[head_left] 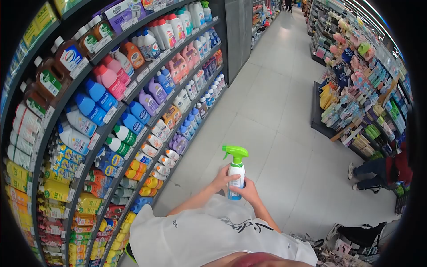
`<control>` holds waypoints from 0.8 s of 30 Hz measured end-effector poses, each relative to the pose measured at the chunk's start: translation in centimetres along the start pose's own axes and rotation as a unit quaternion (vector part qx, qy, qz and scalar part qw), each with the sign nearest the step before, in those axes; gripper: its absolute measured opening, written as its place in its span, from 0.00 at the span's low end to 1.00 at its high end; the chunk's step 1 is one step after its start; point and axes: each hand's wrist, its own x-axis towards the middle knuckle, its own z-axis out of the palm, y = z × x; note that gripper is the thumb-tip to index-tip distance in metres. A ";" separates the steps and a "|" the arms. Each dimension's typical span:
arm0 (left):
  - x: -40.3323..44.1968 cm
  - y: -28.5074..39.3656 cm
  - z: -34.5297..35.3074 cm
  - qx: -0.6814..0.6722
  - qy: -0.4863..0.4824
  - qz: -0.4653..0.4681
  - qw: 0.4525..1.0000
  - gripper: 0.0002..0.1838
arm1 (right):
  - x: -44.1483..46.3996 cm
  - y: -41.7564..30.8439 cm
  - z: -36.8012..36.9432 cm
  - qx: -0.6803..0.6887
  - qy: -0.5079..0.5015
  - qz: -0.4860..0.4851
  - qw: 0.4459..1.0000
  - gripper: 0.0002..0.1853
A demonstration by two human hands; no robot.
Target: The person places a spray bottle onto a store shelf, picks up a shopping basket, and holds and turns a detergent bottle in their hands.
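Note:
A spray bottle (236, 174) with a bright green trigger head, white body and blue lower part is upright in front of my chest. My left hand (221, 180) wraps its left side, with the thumb across the front. On the lower right side, my right hand (248, 191) also grips the bottle, its thumb pressed on the label. Some fingers of both hands are hidden behind the bottle. The label print is too small to read.
Shelves of cleaning bottles (106, 95) run along my left. A tiled aisle floor (271, 107) stretches ahead. To the right are racks of hanging goods (347, 98). One person (378, 173) is at the right, and another person's shoe (332, 231) shows at lower right.

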 end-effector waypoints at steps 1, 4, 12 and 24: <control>1.0 0.2 -0.3 -0.009 0.001 -0.006 1.000 0.28 | 1.2 0.0 -0.3 0.000 0.000 0.000 1.000 0.29; 4.8 0.0 -2.1 -0.024 0.005 -0.002 1.000 0.28 | 5.2 0.0 -1.3 -0.005 -0.005 0.014 1.000 0.29; 18.3 5.1 -5.9 -0.055 -0.002 0.004 0.998 0.25 | 18.6 -3.8 -6.2 -0.036 0.020 0.012 0.999 0.30; 33.4 11.9 -12.5 0.009 0.006 0.059 0.998 0.25 | 35.1 -10.1 -10.5 -0.038 0.005 0.000 0.999 0.28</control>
